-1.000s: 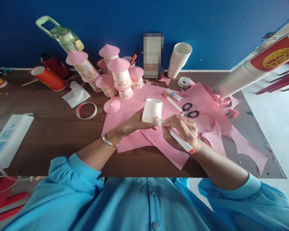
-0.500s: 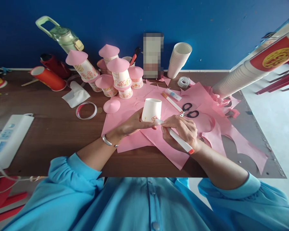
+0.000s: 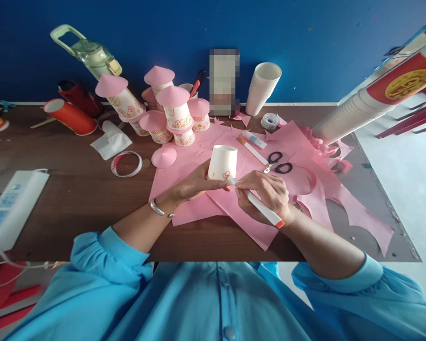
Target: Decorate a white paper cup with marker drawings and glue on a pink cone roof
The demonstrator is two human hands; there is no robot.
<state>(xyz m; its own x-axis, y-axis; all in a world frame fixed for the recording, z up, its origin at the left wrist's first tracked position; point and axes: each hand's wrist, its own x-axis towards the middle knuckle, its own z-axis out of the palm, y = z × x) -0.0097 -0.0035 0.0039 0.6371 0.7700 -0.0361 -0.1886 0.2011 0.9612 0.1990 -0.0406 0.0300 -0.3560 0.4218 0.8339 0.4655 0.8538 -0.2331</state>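
A white paper cup (image 3: 222, 160) is held in my left hand (image 3: 195, 182), its thumb lying along the lower side. Red flower lines and a small yellow stem are drawn near the cup's bottom edge. My right hand (image 3: 266, 192) is closed around a white marker pen (image 3: 262, 208) with an orange-red end, and the pen's tip meets the cup by the red flower. Pink paper sheets (image 3: 191, 208) lie under both hands. To the left rests a pink paper cone (image 3: 164, 157). Behind it stand several decorated cups with pink cone roofs (image 3: 173, 113).
Scissors (image 3: 279, 163), another marker (image 3: 253, 150), a glue tube (image 3: 254, 139) and clear tape (image 3: 270, 121) lie beyond my right hand. Stacked cups (image 3: 264, 87) stand by the wall. A tape roll (image 3: 127, 164), a tissue (image 3: 110, 141) and a power strip (image 3: 16, 208) are on the left.
The pen tip and my right hand have shifted very slightly left along the cup. The whole view has drifted a little; both hands keep their hold.
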